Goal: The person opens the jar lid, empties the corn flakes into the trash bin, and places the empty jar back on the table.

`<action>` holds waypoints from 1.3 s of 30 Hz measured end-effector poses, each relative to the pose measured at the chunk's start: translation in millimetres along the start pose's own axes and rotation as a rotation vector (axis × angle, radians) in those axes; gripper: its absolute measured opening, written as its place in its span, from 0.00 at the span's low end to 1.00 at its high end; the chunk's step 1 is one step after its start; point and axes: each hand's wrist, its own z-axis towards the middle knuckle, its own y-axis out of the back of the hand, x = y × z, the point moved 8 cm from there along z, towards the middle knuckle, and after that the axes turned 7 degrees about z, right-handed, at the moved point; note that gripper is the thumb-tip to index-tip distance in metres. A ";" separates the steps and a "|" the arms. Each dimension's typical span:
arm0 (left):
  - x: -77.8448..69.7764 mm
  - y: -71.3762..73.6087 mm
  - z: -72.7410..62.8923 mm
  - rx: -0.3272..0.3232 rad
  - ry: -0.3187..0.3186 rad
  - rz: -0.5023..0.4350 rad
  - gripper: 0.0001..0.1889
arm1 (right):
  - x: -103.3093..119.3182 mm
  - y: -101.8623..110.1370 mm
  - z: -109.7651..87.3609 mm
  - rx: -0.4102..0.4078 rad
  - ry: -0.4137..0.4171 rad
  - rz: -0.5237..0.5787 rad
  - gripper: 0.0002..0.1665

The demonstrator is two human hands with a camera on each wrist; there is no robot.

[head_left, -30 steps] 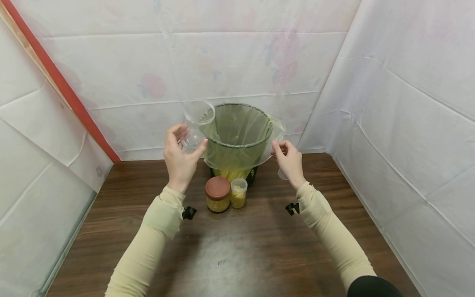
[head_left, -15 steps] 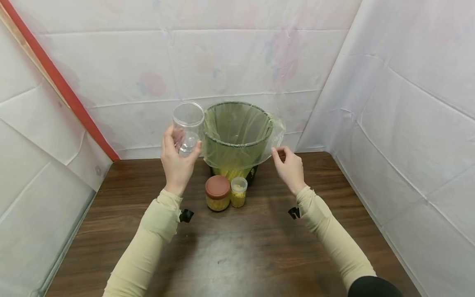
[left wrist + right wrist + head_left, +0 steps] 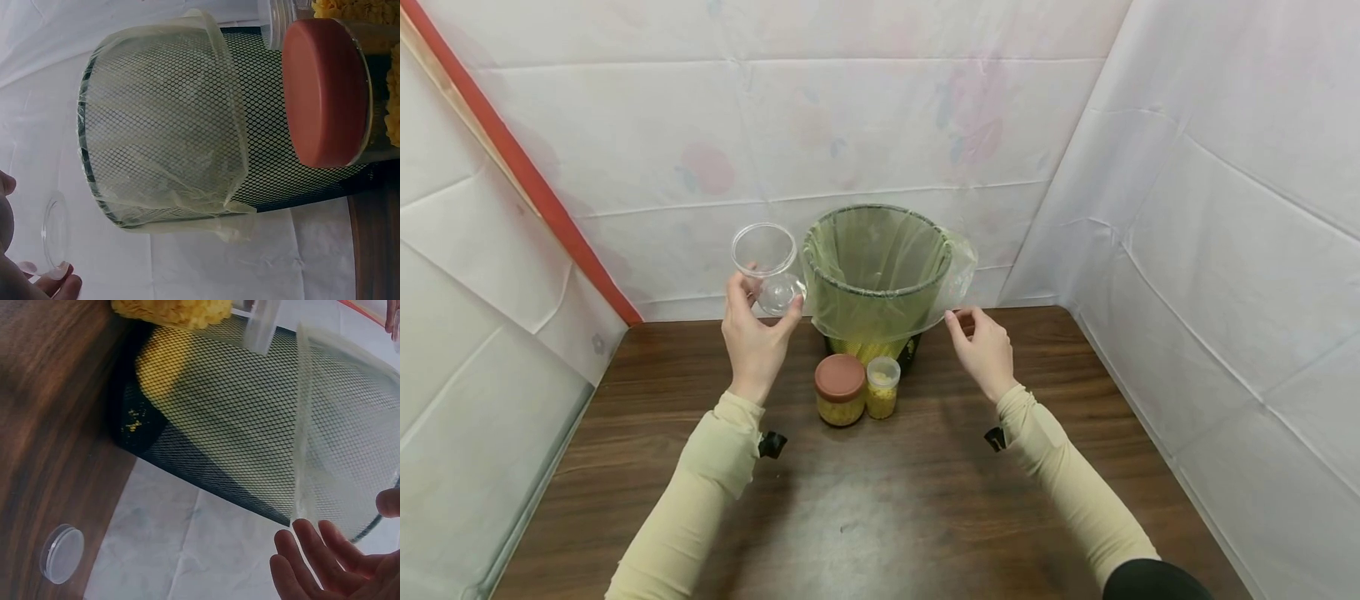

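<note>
In the head view my left hand (image 3: 752, 346) grips a clear plastic jar (image 3: 778, 290), raised to the left of the waste bin, its open mouth upward. The left wrist view shows the same jar (image 3: 55, 234) faintly between thumb and fingers. My right hand (image 3: 983, 348) is at the bin's right side, fingertips right at the edge of the thin translucent bin liner (image 3: 887, 315). In the right wrist view the thumb and bent fingers of the right hand (image 3: 344, 556) stand apart. The liner is folded down over the rim of the dark mesh waste bin (image 3: 231, 419).
Before the bin stand a jar with a reddish-brown lid (image 3: 840, 390) and a smaller, lidless clear jar (image 3: 882, 390), both holding yellow pieces. A clear round lid (image 3: 62, 554) lies on the wooden table (image 3: 880, 508). Sheeted walls (image 3: 662, 133) enclose the back and sides.
My left hand has moved left and slightly down with the clear jar, away from the bin. My right hand has lowered slightly along the liner's edge.
</note>
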 end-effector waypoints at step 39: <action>42.1 4.1 -33.7 0.059 -0.001 0.145 0.33 | -43.8 -43.9 -38.5 0.297 0.070 -0.054 0.40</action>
